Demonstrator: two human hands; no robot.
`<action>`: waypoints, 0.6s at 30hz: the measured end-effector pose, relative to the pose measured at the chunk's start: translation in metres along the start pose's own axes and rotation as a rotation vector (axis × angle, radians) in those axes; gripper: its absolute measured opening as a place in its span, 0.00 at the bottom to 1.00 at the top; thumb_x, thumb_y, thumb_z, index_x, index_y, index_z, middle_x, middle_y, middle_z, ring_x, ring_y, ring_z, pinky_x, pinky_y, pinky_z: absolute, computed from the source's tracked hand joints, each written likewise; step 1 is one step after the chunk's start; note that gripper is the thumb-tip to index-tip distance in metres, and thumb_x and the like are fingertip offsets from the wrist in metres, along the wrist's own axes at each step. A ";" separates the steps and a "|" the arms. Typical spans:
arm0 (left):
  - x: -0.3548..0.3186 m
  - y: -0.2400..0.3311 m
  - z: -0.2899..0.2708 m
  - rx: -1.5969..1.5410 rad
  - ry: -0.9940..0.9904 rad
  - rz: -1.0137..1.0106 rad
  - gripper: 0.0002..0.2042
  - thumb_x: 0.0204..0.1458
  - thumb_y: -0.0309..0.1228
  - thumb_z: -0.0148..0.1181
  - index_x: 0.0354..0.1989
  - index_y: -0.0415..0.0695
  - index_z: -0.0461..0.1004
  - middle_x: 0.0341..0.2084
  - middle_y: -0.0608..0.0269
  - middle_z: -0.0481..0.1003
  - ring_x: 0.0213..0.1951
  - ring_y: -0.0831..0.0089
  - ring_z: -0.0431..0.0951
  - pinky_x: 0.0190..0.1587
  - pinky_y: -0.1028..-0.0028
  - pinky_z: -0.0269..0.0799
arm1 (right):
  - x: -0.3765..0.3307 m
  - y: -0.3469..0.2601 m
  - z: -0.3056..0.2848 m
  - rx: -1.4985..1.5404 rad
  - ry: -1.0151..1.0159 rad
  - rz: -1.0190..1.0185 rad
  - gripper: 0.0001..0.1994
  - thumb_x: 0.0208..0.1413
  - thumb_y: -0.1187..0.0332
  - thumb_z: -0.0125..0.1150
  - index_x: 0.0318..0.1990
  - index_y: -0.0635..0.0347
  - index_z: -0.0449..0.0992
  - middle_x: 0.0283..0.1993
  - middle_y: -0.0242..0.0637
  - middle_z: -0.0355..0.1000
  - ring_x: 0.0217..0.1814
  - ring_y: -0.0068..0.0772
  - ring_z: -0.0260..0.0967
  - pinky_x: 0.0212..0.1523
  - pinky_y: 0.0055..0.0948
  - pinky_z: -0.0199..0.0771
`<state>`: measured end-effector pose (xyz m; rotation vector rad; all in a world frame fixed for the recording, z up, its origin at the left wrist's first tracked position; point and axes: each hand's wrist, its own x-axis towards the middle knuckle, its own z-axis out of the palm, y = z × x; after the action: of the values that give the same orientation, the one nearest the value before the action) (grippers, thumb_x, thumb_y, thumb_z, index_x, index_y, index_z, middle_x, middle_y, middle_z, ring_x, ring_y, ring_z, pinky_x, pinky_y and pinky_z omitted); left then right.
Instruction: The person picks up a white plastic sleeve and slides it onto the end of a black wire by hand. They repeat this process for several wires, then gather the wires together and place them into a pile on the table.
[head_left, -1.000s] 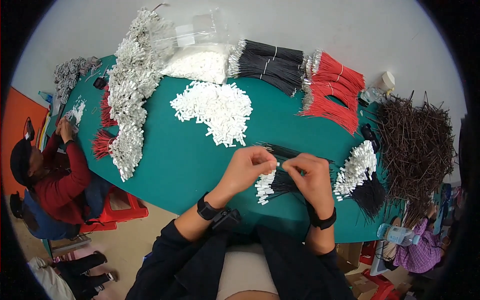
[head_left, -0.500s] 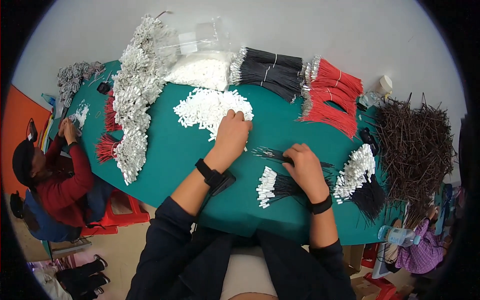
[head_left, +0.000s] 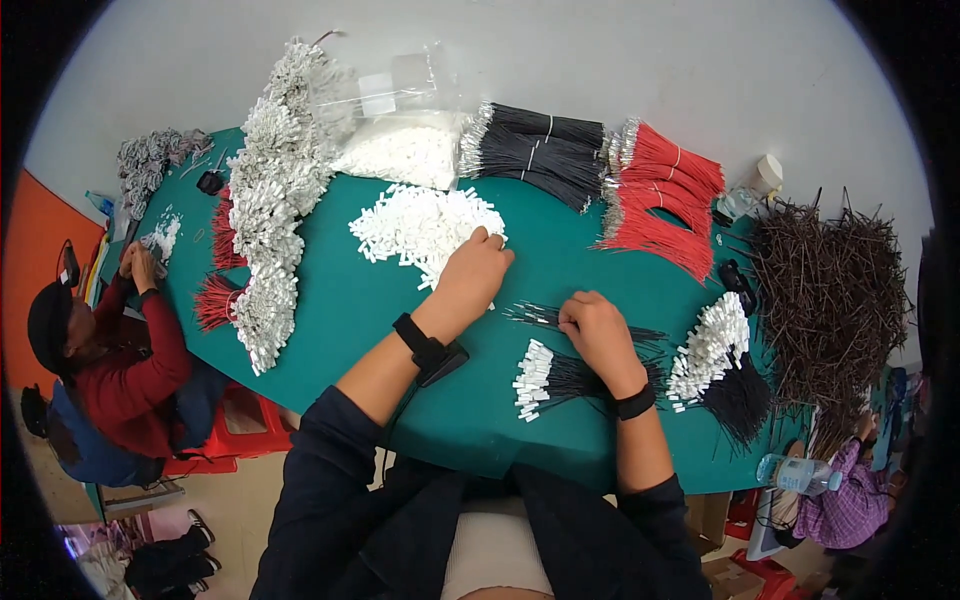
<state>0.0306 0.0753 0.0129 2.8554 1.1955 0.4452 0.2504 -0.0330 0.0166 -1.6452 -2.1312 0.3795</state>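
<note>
While a co-worker [head_left: 135, 375] in a dark red top sits well to the left of a pile of small white tubes [head_left: 425, 228], two bare hands are busy close to that pile on a green desk [head_left: 345, 320]. Left of the pile lie red wires [head_left: 213, 303], then a long bank of white-ended bunches [head_left: 265, 215]. A clear plastic bag [head_left: 405, 150] of white pieces stands just behind the pile. At the pile's right edge is the left hand [head_left: 475, 272], fingers bent down at the tubes; its fingertips are partly hidden, so I cannot tell whether its grip is closed on one. Behind the pile and to its right lie tied black bundles [head_left: 537, 152]. On its near right, white-capped black wires [head_left: 535, 380] fan out beside loose black wires [head_left: 530, 314]. The right hand [head_left: 602, 338] is over these, thumb and fingers curled inward; whether its grip is clamped on a wire cannot be told. Farther right of the pile come red bundles [head_left: 670, 200], a second white-capped bunch [head_left: 712, 345], a clear bottle [head_left: 797, 473] on the near side, and a large brown heap [head_left: 830, 295].
</note>
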 end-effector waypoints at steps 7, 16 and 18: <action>-0.013 0.017 -0.038 -1.001 -0.039 -0.406 0.09 0.51 0.24 0.69 0.41 0.37 0.81 0.35 0.59 0.81 0.36 0.71 0.80 0.41 0.76 0.76 | -0.005 -0.011 -0.025 0.566 0.075 0.128 0.03 0.58 0.80 0.60 0.38 0.66 0.77 0.30 0.39 0.77 0.31 0.30 0.76 0.33 0.30 0.74; -0.041 0.051 -0.055 -1.792 0.100 -0.578 0.08 0.59 0.24 0.64 0.45 0.35 0.82 0.33 0.60 0.82 0.34 0.78 0.80 0.39 0.78 0.77 | -0.020 -0.048 -0.051 0.685 0.323 0.089 0.06 0.57 0.82 0.64 0.40 0.69 0.82 0.28 0.35 0.77 0.29 0.20 0.72 0.28 0.19 0.67; -0.044 0.057 -0.059 -1.797 0.115 -0.583 0.07 0.59 0.24 0.64 0.44 0.35 0.82 0.32 0.60 0.82 0.33 0.78 0.80 0.39 0.78 0.77 | -0.022 -0.056 -0.053 0.627 0.379 0.087 0.04 0.55 0.82 0.66 0.37 0.69 0.83 0.28 0.34 0.77 0.28 0.19 0.71 0.28 0.18 0.65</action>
<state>0.0252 -0.0017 0.0648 0.9402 0.7557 0.9291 0.2333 -0.0706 0.0852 -1.3118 -1.4645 0.6290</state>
